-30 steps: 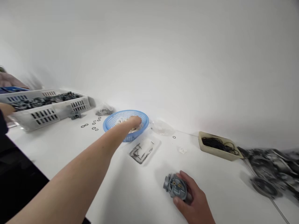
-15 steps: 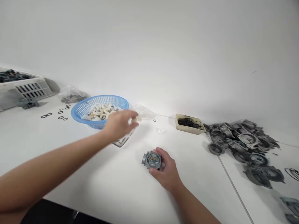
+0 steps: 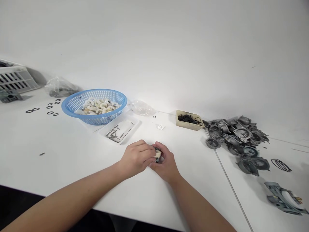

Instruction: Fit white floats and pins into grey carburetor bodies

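Note:
At the middle front of the table, my right hand (image 3: 167, 165) is closed around a small grey carburetor body (image 3: 156, 148), mostly hidden by fingers. My left hand (image 3: 138, 157) meets it from the left, fingers curled over a cream-coloured carburetor float (image 3: 158, 154). That float lies against the open face of the body; whether it is seated cannot be made out. Behind and left stands a blue basket (image 3: 69, 111) of similar white and cream floats. In front of the basket, a white tray (image 3: 137, 126) contains thin pins.
A cream box (image 3: 188, 125) of black rubber rings stands at the back. Grey metal bowls (image 3: 241, 137) are heaped right. Another carburetor (image 3: 285, 198) lies near right. Black O-rings (image 3: 50, 107), a plastic bag (image 3: 61, 87) and a white crate (image 3: 18, 79) are left.
My left hand has come from beside the blue basket to the carburetor body, bringing the cream float. The right hand still holds the body. The view has shifted slightly right and down.

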The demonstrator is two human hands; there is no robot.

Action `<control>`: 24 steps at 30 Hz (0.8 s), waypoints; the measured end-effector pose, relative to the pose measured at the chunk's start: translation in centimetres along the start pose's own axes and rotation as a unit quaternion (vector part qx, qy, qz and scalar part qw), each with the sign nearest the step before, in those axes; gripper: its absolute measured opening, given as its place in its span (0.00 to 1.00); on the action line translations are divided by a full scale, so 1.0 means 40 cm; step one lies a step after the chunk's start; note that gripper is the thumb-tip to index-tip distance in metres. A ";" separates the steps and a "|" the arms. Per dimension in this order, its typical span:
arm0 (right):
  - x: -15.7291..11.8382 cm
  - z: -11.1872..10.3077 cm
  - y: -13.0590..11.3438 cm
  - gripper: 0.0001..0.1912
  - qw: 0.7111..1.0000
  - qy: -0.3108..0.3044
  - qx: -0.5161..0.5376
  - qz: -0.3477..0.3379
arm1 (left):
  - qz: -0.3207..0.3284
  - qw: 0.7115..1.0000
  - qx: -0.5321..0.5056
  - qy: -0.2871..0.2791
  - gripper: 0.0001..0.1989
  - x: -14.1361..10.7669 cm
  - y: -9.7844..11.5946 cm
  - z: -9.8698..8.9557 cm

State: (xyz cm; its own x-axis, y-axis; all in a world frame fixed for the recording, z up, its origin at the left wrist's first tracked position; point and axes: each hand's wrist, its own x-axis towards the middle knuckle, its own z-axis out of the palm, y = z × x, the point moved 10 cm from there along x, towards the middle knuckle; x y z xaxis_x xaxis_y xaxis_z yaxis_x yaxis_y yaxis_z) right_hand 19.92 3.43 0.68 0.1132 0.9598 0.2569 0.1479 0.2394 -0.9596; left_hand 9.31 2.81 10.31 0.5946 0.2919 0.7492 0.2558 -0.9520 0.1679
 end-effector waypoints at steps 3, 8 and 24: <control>0.000 0.001 -0.006 0.32 1.000 -0.011 -0.016 0.000 | -0.015 0.998 -0.057 -0.027 0.04 -0.010 -0.004 0.014; -0.003 0.000 -0.022 0.31 0.999 -0.018 -0.027 -0.030 | -0.088 0.986 -0.143 -0.021 0.10 -0.041 -0.040 0.010; -0.038 -0.024 -0.103 0.22 0.958 0.078 -0.223 -0.162 | -0.353 0.844 -0.375 -0.150 0.22 -0.126 -0.149 0.129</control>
State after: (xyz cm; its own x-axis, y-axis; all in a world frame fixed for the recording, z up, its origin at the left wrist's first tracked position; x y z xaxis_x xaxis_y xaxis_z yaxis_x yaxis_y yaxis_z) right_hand 20.07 0.85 4.34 0.1316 0.8032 0.5810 0.6008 0.4016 -0.6912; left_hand 8.70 7.47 2.23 0.6910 0.7137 0.1146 0.1401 -0.2878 0.9474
